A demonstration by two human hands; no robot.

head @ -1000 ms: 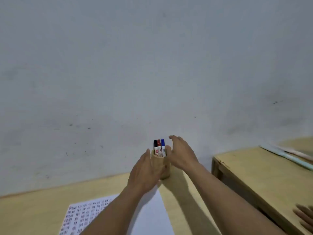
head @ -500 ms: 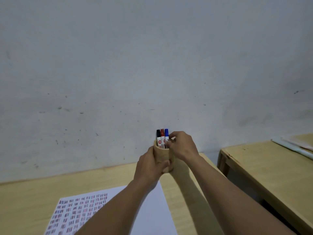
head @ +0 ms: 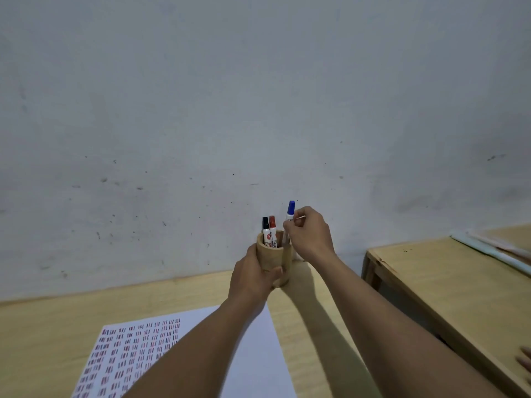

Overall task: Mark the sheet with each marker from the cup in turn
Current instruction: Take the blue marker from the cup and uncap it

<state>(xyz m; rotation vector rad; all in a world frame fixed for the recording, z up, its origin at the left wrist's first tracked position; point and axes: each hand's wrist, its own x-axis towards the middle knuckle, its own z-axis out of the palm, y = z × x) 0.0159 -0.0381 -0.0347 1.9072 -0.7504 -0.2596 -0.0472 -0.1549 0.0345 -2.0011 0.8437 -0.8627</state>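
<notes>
A wooden cup (head: 277, 255) stands on the table by the wall. My left hand (head: 253, 275) is wrapped around its left side. A black-capped marker (head: 266, 231) and a red-capped marker (head: 272, 229) stand upright in it. My right hand (head: 309, 234) pinches the blue-capped marker (head: 290, 211), which sticks up higher than the other two, its lower end still inside the cup. The white sheet (head: 258, 354) lies nearer me, its left part covered with rows of short red and dark strokes; my left forearm crosses it.
A grey wall rises right behind the cup. A second wooden table (head: 448, 285) stands to the right across a narrow gap, with long pale strips (head: 494, 251) lying on it. Another person's fingertips (head: 525, 366) show at the right edge.
My right hand closed on the blue marker and has lifted it partway out of the cup. My left hand keeps hold of the cup. The view has shifted slightly.
</notes>
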